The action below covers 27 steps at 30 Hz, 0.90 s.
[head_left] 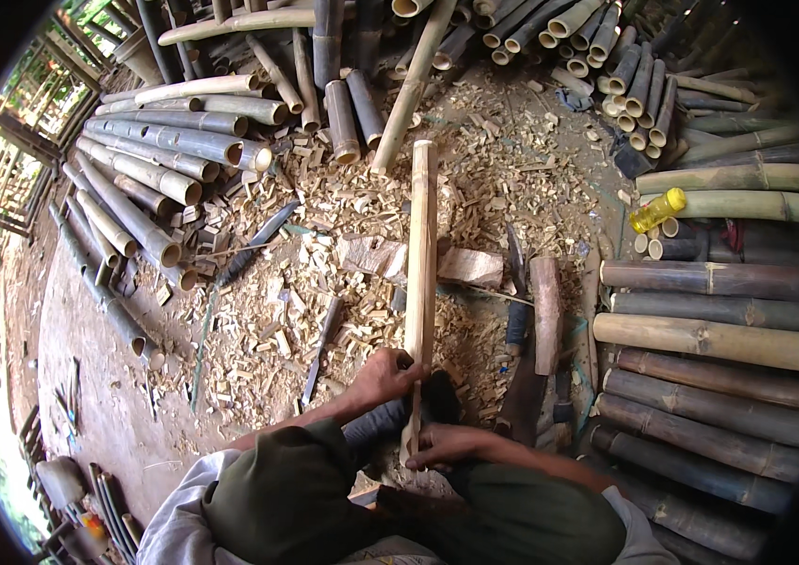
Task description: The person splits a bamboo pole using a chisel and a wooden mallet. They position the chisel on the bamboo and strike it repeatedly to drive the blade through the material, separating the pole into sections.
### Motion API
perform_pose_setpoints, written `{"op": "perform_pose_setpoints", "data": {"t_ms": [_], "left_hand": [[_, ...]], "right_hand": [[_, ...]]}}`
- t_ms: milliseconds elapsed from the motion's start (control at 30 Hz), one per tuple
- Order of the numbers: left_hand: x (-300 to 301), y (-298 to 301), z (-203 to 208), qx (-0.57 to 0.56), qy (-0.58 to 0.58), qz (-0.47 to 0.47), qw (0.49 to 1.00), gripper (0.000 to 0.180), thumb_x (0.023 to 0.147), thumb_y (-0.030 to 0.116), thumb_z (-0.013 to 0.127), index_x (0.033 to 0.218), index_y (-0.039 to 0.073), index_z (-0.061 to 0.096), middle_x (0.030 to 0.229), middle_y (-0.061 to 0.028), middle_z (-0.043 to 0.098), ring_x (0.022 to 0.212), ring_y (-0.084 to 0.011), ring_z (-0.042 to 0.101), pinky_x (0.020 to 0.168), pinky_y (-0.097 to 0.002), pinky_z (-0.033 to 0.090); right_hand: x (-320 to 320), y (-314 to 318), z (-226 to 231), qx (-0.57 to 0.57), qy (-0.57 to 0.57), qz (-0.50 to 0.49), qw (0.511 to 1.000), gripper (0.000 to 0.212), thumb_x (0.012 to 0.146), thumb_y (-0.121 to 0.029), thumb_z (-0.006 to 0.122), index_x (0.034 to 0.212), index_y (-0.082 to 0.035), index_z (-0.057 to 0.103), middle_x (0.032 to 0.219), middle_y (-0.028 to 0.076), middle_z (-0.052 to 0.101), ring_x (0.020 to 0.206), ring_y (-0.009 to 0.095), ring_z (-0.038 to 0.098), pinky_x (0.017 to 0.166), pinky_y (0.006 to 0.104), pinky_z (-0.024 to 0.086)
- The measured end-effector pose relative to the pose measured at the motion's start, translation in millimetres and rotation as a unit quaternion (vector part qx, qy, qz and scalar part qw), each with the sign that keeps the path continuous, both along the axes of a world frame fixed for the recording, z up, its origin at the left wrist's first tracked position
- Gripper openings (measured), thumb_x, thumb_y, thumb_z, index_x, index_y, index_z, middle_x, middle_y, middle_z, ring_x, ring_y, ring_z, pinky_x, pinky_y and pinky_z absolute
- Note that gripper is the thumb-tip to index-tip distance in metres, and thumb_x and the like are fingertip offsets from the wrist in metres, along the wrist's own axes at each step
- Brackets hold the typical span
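A long pale bamboo piece (421,245) stretches away from me, its middle lying across a wooden block (371,254). My left hand (387,377) is closed around its near part, above my lap. Lower down, my right hand (447,446) is closed at the narrow near end of the same piece, between my knees. Its fingers are partly hidden. To the right of the block lies a knife (516,320) with a dark handle, beside a short reddish-brown log (546,315). Left of my left hand rests a narrow dark blade (323,349).
Wood chips (258,348) cover the ground around the block. Dark bamboo poles (710,386) lie stacked on the right, with a yellow bottle (657,210) on them. More bamboo poles (169,141) lie at the left, near a dark long tool (263,240). Cut tubes (588,38) are piled far right.
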State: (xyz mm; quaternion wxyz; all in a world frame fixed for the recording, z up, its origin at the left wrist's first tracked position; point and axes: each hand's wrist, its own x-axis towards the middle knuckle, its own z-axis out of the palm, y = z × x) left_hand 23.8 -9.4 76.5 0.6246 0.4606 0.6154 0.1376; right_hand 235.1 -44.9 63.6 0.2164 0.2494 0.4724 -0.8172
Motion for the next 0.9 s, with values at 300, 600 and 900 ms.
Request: {"op": "perform_pose_setpoints", "data": {"t_ms": [300, 600, 900], "left_hand": [[11, -9, -8, -0.277, -0.259, 0.302, 0.875, 0.041, 0.099, 0.044, 0.065, 0.106, 0.004, 0.064, 0.092, -0.0067, 0.063, 0.084, -0.0237, 0.062, 0.079, -0.048, 0.056], [36, -15, -25, -0.325, -0.383, 0.355, 0.789, 0.034, 0.107, 0.042, 0.051, 0.094, 0.01, 0.055, 0.069, 0.0021, 0.047, 0.061, -0.0128, 0.044, 0.055, -0.0301, 0.04], [41, -14, -2, -0.284, -0.358, 0.392, 0.798, 0.034, 0.106, 0.044, 0.054, 0.089, 0.015, 0.051, 0.061, 0.0068, 0.031, 0.05, -0.0081, 0.03, 0.045, -0.0257, 0.025]], "right_hand": [[8, 10, 28, -0.233, 0.066, -0.07, 0.968, 0.029, 0.098, -0.033, 0.072, 0.083, -0.01, 0.062, 0.057, -0.01, 0.042, 0.046, 0.003, 0.037, 0.042, 0.0238, 0.028], [2, 13, 25, -0.127, 0.065, -0.029, 0.989, 0.033, 0.097, -0.039, 0.073, 0.083, -0.01, 0.064, 0.06, -0.009, 0.046, 0.049, 0.003, 0.038, 0.044, 0.0249, 0.028], [0, 14, 27, -0.052, 0.104, -0.005, 0.993, 0.028, 0.096, -0.034, 0.074, 0.09, -0.007, 0.068, 0.07, -0.005, 0.059, 0.063, 0.005, 0.054, 0.054, 0.0249, 0.041]]}}
